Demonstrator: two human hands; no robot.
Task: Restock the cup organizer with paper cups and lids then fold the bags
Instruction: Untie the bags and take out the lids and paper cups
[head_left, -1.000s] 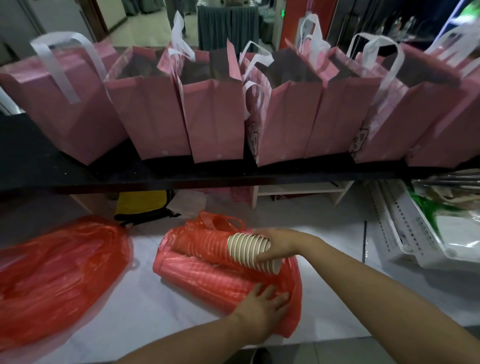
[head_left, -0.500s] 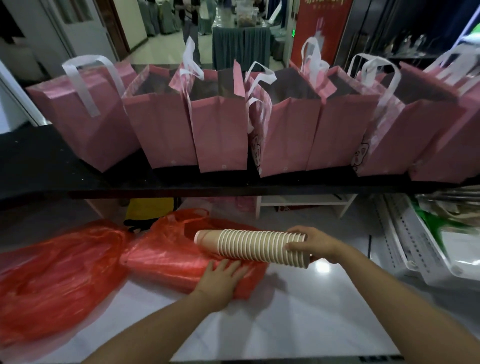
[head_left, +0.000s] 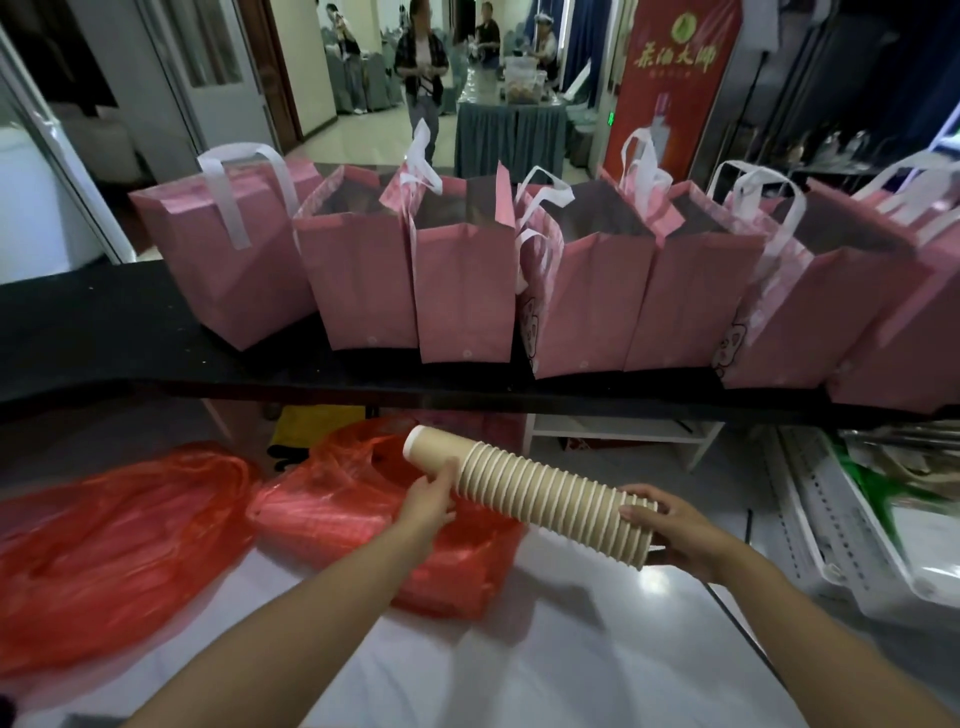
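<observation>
We judge the job barely begun: no cup organizer shows anywhere in view, no lids can be made out, and nothing has been folded. Across the far edge of the black shelf (head_left: 130, 332) the row of pink bags (head_left: 467, 270) stands open and upright. Below it, on the white counter (head_left: 519, 649), one red plastic bag (head_left: 104, 545) lies slumped at the left edge, and a second red bag (head_left: 363, 514), still bulky with what look like more cups, lies near the middle. Above that second bag we hold a long stack of paper cups (head_left: 540, 493) sideways, clear of the counter, its closed end up and to the left, its open rims down to the right. Our left hand (head_left: 426, 506) curls loosely around the narrow end, fingers touching the cup wall; our right hand (head_left: 675, 525) cups the rim end, fingertips (head_left: 631, 514) pressed on the last rims.
</observation>
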